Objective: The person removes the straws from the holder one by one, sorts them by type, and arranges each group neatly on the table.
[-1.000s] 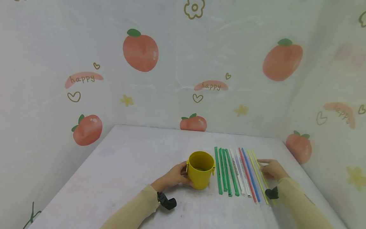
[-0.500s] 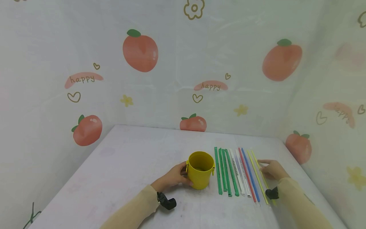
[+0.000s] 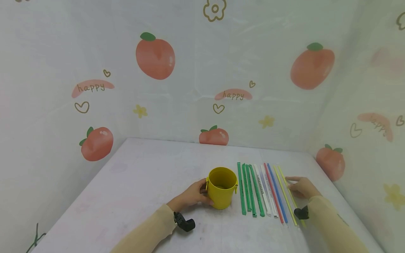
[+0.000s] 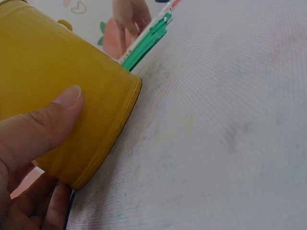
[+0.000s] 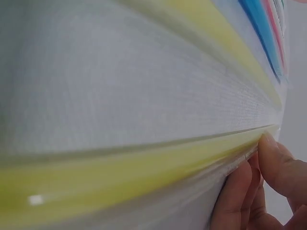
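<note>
A yellow bucket [image 3: 223, 189] with small side handles stands upright on the table. My left hand [image 3: 191, 194] grips its left side; in the left wrist view the thumb [image 4: 48, 120] lies along the bucket wall and the other fingers curl near its base. To the right lies a row of wrapped drinking straws. At the far right of that row, my right hand [image 3: 303, 187] pinches the outermost yellow straw [image 3: 291, 199], which lies flat. The right wrist view shows this straw [image 5: 120, 177] up close, its clear wrapper running to the fingertips [image 5: 269, 142].
Between bucket and right hand lie several green straws [image 3: 251, 189], white straws [image 3: 265, 191], a red straw [image 3: 273, 193], a blue straw [image 3: 277, 193] and another yellow straw [image 3: 285, 195]. A fruit-print curtain [image 3: 177, 105] rises behind the pale table [image 3: 126, 196].
</note>
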The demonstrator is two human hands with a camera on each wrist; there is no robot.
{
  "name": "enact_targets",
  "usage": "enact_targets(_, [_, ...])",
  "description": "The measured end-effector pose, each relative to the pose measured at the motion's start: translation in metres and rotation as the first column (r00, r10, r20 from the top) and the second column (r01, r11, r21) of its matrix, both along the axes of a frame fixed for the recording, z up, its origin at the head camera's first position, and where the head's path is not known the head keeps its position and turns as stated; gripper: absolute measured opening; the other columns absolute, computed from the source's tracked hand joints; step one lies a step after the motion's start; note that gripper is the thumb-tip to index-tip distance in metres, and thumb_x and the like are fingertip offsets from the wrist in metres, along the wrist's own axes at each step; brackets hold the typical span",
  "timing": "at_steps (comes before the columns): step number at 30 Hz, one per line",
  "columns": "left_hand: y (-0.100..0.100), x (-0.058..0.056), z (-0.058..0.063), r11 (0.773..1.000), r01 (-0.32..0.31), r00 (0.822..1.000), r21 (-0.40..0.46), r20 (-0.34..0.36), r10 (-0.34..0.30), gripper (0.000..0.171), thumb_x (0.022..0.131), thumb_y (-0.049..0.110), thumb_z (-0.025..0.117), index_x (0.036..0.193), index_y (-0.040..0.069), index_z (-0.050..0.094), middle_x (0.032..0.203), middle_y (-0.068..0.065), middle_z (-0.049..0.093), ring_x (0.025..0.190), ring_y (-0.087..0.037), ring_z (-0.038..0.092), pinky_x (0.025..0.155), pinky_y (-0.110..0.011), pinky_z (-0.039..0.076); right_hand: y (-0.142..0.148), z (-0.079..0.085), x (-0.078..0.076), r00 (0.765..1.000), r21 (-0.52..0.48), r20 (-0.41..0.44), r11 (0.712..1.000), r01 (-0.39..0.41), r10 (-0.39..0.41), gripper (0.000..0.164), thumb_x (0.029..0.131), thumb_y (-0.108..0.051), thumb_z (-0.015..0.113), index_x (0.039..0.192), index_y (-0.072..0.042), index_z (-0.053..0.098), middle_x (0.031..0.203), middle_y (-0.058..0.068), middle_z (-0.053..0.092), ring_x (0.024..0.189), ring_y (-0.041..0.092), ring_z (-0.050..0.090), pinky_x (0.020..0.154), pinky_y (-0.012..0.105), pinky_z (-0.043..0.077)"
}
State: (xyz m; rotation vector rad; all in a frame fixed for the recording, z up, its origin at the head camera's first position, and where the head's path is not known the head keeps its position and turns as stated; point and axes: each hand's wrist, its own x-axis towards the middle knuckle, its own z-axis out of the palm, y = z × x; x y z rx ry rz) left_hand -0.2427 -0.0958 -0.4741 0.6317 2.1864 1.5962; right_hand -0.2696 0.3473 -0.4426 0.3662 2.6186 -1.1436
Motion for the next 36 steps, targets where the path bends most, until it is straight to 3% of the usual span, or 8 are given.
enact_targets(10, [0.0012,0.0001,0.0004,0.999,-0.03,0.999,-0.017,0.022,0.031,0.083,0.075,0.011,0.083,0.145,0.013,0.04,0.146,-0.005,0.047,0.133,-0.029,0.047,0.113,-0.046,0.038,0.0042,-0.0045,-0.0016,1.0,-0.039,0.007,0.999,0.018,-0.018,0.059,0.09,-0.008,0.063,0.142,0.006,0.038,0.113,0.023,0.059,0.078,0.014,0.056,0.064,0.025,0.051])
enact_targets(19, [0.0012,0.0,0.0005,1.0,-0.014,1.0,-0.012,0.003,0.014,0.081,0.075,0.01,0.082,0.145,0.012,0.04,0.145,-0.004,0.048,0.132,-0.028,0.048,0.112,-0.045,0.039,0.0047,-0.0031,-0.0002,0.999,-0.043,0.02,0.999,0.03,-0.029,0.062,0.09,-0.011,0.064,0.143,0.004,0.037,0.112,0.022,0.057,0.075,0.014,0.055,0.064,0.025,0.049])
enact_targets(27, [0.0004,-0.0011,-0.0017,1.0,-0.019,1.0,-0.02,-0.006,0.019,0.081,0.075,0.011,0.083,0.144,0.013,0.042,0.144,-0.004,0.048,0.132,-0.028,0.048,0.112,-0.045,0.039,0.0055,-0.0043,-0.0028,0.998,-0.01,0.043,0.999,0.037,-0.036,0.062,0.09,-0.015,0.065,0.144,0.001,0.038,0.129,0.029,0.051,0.086,0.017,0.055,0.065,0.024,0.049])
enact_targets(36, [0.0005,-0.0007,-0.0009,1.0,-0.026,1.0,-0.012,0.017,0.026,0.081,0.074,0.011,0.083,0.144,0.013,0.042,0.145,-0.004,0.047,0.133,-0.029,0.047,0.113,-0.046,0.038,0.0059,-0.0029,-0.0025,0.999,-0.017,0.047,1.0,0.018,-0.018,0.065,0.089,-0.017,0.066,0.144,0.002,0.037,0.132,0.031,0.048,0.09,0.019,0.055,0.067,0.023,0.05])
